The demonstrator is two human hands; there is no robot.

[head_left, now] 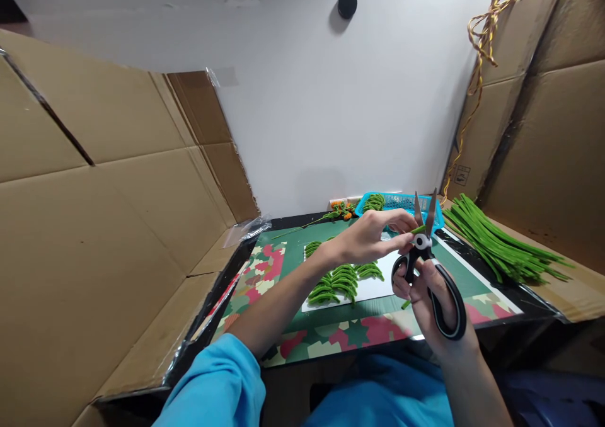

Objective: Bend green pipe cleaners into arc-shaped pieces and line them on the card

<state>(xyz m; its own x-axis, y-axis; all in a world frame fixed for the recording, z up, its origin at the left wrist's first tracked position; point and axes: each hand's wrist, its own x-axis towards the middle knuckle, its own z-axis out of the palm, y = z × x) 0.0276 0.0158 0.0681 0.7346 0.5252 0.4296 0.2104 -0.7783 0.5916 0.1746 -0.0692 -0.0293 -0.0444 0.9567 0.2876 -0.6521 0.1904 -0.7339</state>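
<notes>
My right hand (432, 298) grips black-handled scissors (422, 242), with fingers through the loops and the blades spread apart, pointing up. Pinched in my left hand (373, 232) is a green pipe cleaner (418, 230), whose end lies between the blades. A short green bit (405, 304) shows just left of my right hand, below the scissors. Beneath my left forearm, curved green pipe cleaner pieces (344, 280) lie in rows on a white sheet (373, 291). My left wrist and forearm cover part of those rows.
A bundle of long green pipe cleaners (501, 241) lies at the right. Behind my hands, a blue basket (399, 201) holds curved green pieces, with orange flowers (347, 210) beside it. Cardboard walls (118, 194) stand on both sides of the green mat (295, 238). Twisted yellow cord (479, 68) hangs at right.
</notes>
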